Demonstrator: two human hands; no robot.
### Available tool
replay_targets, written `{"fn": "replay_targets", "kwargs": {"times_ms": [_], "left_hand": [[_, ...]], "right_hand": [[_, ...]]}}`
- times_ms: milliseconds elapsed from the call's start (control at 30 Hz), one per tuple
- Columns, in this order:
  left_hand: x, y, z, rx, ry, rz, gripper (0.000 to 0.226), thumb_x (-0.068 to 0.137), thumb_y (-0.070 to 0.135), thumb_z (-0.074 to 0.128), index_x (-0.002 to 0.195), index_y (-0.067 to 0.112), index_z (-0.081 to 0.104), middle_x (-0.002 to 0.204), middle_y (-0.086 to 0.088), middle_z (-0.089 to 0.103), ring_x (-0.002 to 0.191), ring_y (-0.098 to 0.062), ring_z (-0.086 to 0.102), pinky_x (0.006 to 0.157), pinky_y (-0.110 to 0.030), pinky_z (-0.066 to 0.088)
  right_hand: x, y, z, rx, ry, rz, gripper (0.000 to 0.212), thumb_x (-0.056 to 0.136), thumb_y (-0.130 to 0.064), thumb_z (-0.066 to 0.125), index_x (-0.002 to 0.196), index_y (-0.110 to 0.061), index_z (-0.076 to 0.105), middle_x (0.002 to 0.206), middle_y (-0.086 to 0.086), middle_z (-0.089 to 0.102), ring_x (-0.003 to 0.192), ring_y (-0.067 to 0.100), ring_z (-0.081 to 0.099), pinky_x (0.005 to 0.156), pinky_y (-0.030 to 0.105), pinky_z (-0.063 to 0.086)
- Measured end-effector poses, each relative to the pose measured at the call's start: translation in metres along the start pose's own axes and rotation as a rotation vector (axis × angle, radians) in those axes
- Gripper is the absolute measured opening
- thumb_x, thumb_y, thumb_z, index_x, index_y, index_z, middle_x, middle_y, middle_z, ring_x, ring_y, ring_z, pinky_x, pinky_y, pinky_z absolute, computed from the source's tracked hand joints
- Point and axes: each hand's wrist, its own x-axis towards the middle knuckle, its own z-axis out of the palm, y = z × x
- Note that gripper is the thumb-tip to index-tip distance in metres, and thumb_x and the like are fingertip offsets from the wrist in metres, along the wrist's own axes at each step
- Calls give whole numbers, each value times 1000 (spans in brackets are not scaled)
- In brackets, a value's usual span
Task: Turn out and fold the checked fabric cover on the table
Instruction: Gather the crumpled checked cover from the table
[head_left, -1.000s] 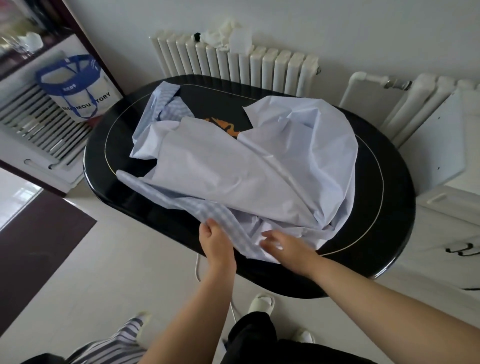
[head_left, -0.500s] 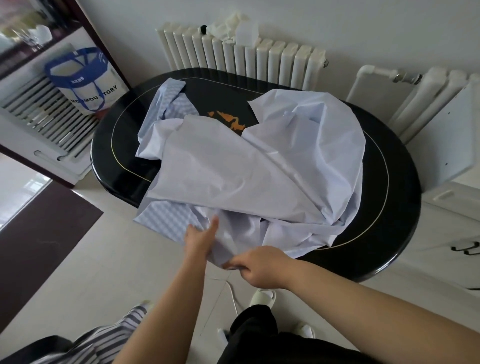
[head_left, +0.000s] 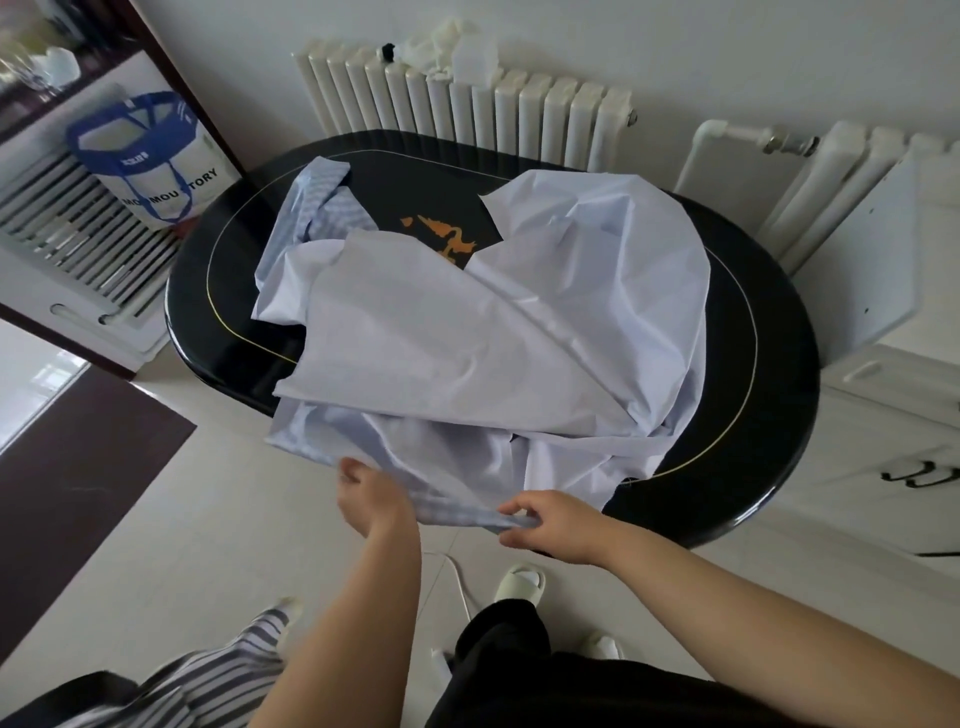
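The checked fabric cover (head_left: 467, 332) lies crumpled over the black oval table (head_left: 753, 364), its pale plain inner side mostly up and blue checked parts showing at the far left and along the near hem. The near edge hangs past the table's front rim. My left hand (head_left: 371, 493) grips the checked hem from below, fingers curled around it. My right hand (head_left: 550, 525) pinches the same hem a little to the right, thumb on top. Both hands hold the edge off the table, in front of its rim.
White radiators (head_left: 467, 109) stand behind the table, with crumpled white items on top. A blue-and-white bag (head_left: 150, 161) sits at the left by a slatted panel. White cabinets (head_left: 883, 441) flank the right. A white cord (head_left: 457, 577) and slippers are on the floor.
The near hem has been drawn off the table toward me and lifted. My hands have moved apart along it, the left one shifting from on top to under the edge.
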Motion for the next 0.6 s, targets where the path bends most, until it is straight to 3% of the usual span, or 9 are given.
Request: {"fn": "replay_targets", "kwargs": {"times_ms": [67, 133, 200, 233, 267, 333, 400, 500, 600], "left_hand": [[-12, 13, -1, -108, 44, 133, 46, 103, 33, 30, 131, 3, 51, 133, -16, 52, 121, -33, 52, 93, -25, 41], [-20, 27, 0, -204, 49, 280, 43, 104, 25, 30, 133, -2, 46, 132, -13, 43, 120, -26, 50, 85, -6, 36], [-31, 43, 3, -231, 2, 436, 43, 105, 20, 29, 139, -2, 41, 140, -11, 38, 119, -13, 45, 82, 6, 30], [-38, 50, 6, -235, -46, 498, 43, 105, 19, 28, 140, -1, 40, 141, -10, 40, 118, -7, 44, 83, 8, 28], [-46, 56, 10, -230, -94, 544, 41, 105, 18, 27, 139, 0, 41, 137, -7, 44, 115, -1, 47, 83, 8, 28], [-65, 69, 19, -188, -194, 604, 32, 105, 16, 27, 126, 9, 50, 117, 7, 52, 98, 19, 51, 80, 7, 31], [-77, 80, 26, -149, -289, 680, 26, 105, 17, 28, 118, 18, 50, 112, 9, 57, 102, 17, 53, 89, -2, 38], [-78, 92, 33, -109, -378, 746, 41, 103, 28, 29, 139, 11, 39, 133, -11, 53, 126, -22, 50, 108, -37, 42], [-74, 110, 39, -118, -419, 776, 40, 104, 24, 30, 129, -6, 41, 119, -25, 51, 109, -33, 52, 95, -42, 46]], "right_hand": [[-4, 15, -2, 24, 259, -1, 45, 83, -52, 62, 121, -30, 54, 105, -9, 57, 96, 10, 57, 88, 31, 48], [-14, 28, -12, 89, 816, -20, 39, 87, -43, 60, 121, -23, 53, 114, -3, 54, 99, 12, 55, 83, 32, 50], [-23, 36, -37, 273, 1234, 88, 48, 88, -40, 60, 129, -19, 46, 133, 6, 44, 114, 19, 50, 88, 34, 48], [-25, 41, -57, 391, 1315, 211, 59, 86, -44, 61, 135, -19, 38, 142, 8, 36, 123, 24, 46, 94, 39, 47], [-21, 49, -79, 519, 1313, 357, 73, 83, -49, 63, 142, -19, 30, 148, 9, 29, 130, 29, 41, 99, 44, 44], [-8, 66, -120, 896, 1121, 586, 96, 71, -54, 73, 146, -20, 23, 150, 10, 30, 131, 33, 41, 102, 48, 42], [7, 83, -144, 1381, 821, 557, 96, 60, -48, 82, 139, -16, 38, 139, 10, 48, 119, 32, 53, 95, 45, 47], [11, 83, -159, 1334, 744, 512, 53, 76, -21, 76, 122, -5, 55, 118, 12, 63, 101, 29, 62, 86, 43, 51], [10, 34, -178, 1041, 889, 340, 30, 86, -15, 63, 114, -6, 55, 101, 10, 61, 87, 27, 59, 84, 39, 49]]}}
